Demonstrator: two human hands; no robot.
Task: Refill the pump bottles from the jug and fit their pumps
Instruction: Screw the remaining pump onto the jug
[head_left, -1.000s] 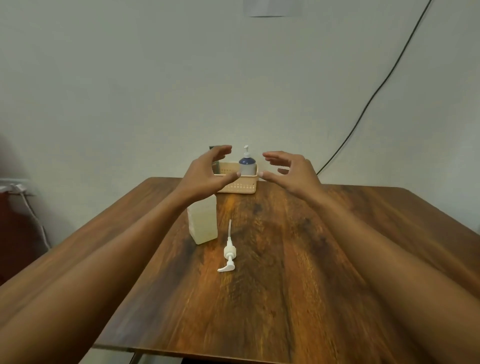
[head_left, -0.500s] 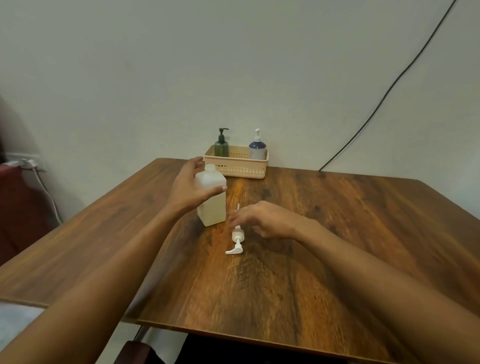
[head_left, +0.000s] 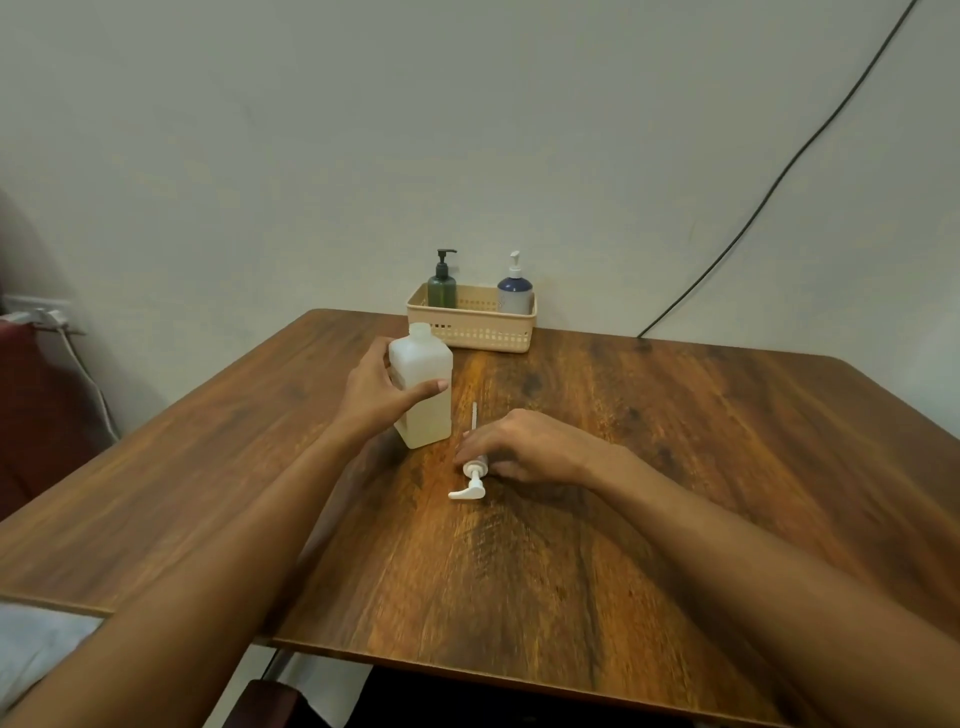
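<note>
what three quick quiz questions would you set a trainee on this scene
1. True or false: the square white bottle has its pump fitted.
2. In the basket, what colour is the bottle on the left? A dark green B red C yellow
3. Fill in: the left hand grips the square white bottle; the right hand grips the loose ____ lying on the table.
Key: 1 false, its neck is open. 2 A, the dark green bottle. 3 pump.
</note>
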